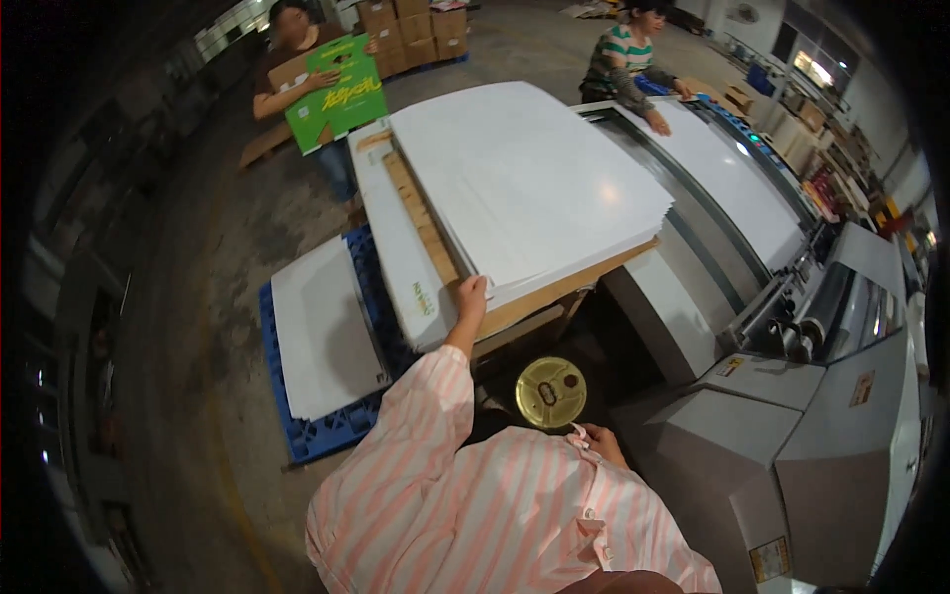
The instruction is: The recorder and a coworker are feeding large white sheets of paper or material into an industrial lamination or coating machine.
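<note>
A tall stack of large white sheets (534,178) lies on a board in front of me. My left hand (472,299) reaches out to its near left corner, with the fingers closed on the edge of the sheets there. Low by my body, my right hand (604,445) is closed at the hem of my pink-striped shirt (515,485), and a tip of the cloth shows by its fingers. Part of that hand is hidden behind the shirt. Just beyond it stands a round yellowish drum lid (551,392), which neither hand touches.
A grey machine (792,426) with rollers fills the right side. Lower white sheets (327,327) rest on a blue pallet (297,441) at left. One person holds a green printed board (341,94); another person (623,59) leans over the machine's far sheet. Cartons (411,35) stand behind.
</note>
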{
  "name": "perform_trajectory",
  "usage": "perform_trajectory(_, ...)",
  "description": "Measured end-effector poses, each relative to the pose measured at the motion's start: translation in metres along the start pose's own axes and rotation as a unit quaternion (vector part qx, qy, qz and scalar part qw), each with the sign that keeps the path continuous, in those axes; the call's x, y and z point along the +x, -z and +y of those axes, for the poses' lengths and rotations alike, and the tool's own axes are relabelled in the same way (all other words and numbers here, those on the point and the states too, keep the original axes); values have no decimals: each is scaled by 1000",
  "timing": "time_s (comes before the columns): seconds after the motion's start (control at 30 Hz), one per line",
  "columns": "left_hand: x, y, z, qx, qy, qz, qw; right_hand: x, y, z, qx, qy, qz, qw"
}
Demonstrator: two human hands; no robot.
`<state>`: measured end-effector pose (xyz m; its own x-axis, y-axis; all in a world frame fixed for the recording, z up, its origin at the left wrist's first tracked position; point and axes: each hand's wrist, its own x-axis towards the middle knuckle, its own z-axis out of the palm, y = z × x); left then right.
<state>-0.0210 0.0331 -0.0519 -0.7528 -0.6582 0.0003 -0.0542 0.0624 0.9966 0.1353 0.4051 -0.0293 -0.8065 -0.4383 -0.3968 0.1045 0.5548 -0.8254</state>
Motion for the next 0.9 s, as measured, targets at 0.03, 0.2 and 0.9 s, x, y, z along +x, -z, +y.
perform_trajectory(0.03, 0, -3, 5, 12, -41, 5, 999, 1, -1, 3, -3, -3, -9, 1000)
perform_trajectory(0.2, 5, 1, 5, 1, -46, 8, 999, 20, -9, 7, 44, 3, 8, 999)
perform_trajectory(0.9, 8, 24, 3, -52, 35, -189, 980, 226, -44, -215, -169, 250, 272, 914)
